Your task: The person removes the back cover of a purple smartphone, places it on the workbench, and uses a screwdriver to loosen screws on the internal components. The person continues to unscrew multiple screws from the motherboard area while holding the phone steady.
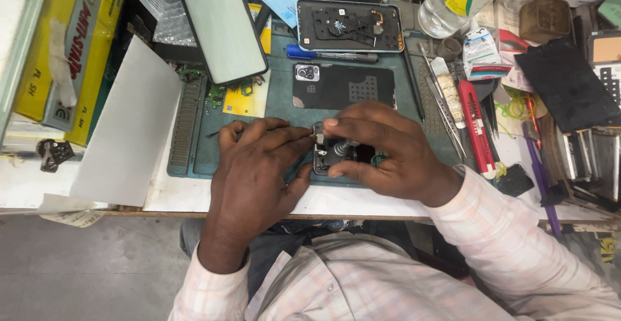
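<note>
Over a green repair mat (278,101) on a cluttered worktop (362,199), the left hand (255,166) pinches a thin dark tool (223,131) while the right hand (381,149) grips a silver-tipped screwdriver (341,146) upright on an opened dark smartphone (326,160).

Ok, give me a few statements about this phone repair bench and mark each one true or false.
1. Both hands, left hand and right hand, work on the opened phone. True.
2. The red utility knife lies left of the hands. False: it lies to their right.
3. A dark phone back cover lies on the green mat beyond the hands. True.
4. The white sheet covers the phone. False: it lies off to the left.
</note>
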